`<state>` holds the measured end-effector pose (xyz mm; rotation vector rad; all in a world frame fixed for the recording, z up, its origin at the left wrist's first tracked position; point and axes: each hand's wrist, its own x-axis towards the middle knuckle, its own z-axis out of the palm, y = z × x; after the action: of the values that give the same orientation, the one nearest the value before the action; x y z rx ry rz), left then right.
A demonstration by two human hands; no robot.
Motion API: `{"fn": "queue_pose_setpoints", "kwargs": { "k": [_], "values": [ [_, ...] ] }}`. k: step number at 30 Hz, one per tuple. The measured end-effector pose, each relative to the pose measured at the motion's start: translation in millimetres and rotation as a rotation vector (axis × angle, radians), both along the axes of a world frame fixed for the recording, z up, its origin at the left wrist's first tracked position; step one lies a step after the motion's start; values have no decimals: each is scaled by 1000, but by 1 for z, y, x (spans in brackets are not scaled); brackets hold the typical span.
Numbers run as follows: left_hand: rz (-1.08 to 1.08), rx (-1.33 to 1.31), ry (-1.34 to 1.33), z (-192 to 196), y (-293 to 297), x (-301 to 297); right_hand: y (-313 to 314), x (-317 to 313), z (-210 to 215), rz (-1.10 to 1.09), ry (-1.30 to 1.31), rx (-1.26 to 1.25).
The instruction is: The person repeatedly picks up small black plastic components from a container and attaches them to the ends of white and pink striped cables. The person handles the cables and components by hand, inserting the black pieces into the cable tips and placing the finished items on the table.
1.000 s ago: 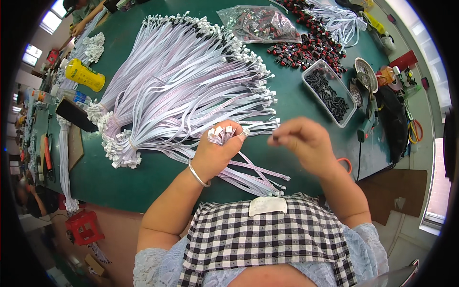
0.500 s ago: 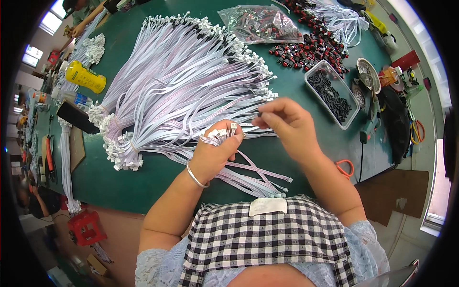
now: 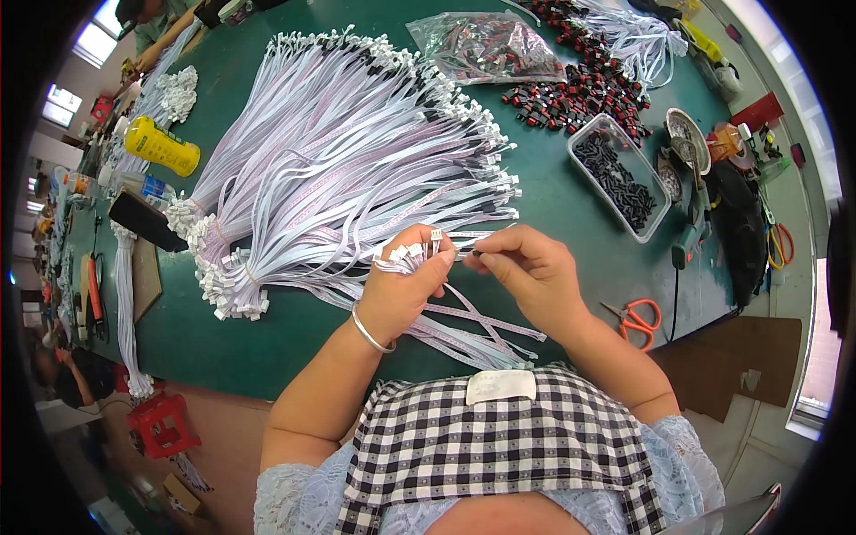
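While I watch from the head view, my left hand (image 3: 406,285) grips a small bunch of white flat ribbon cables with white plastic connectors (image 3: 417,256) over the green tabletop (image 3: 553,192). My right hand (image 3: 526,272) has its fingers pinched narrow on one connector tip. Beyond, a clear rectangular plastic tub (image 3: 618,174) holds small black parts, and a clear plastic bag (image 3: 486,46) holds dark red pieces.
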<state>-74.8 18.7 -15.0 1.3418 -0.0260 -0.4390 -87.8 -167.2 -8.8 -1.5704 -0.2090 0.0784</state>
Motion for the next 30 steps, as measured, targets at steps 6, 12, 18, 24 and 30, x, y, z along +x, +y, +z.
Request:
{"fn": "queue_pose_setpoints", "kwargs": {
  "k": [6, 12, 18, 24, 30],
  "values": [
    [5, -22, -3, -2, 0, -1, -5, 7, 0, -14, 320, 215],
    [38, -23, -9, -2, -3, -1, -4, 4, -1, 28, 331, 170],
    [2, -26, -13, -4, 0, 0, 0, 4, 4, 43, 333, 146],
    [-7, -8, -29, -3, -1, 0, 0, 4, 3, 53, 335, 134],
    [-13, 18, -63, -2, -1, -1, 0, 5, 1, 63, 326, 144]
  ]
}}
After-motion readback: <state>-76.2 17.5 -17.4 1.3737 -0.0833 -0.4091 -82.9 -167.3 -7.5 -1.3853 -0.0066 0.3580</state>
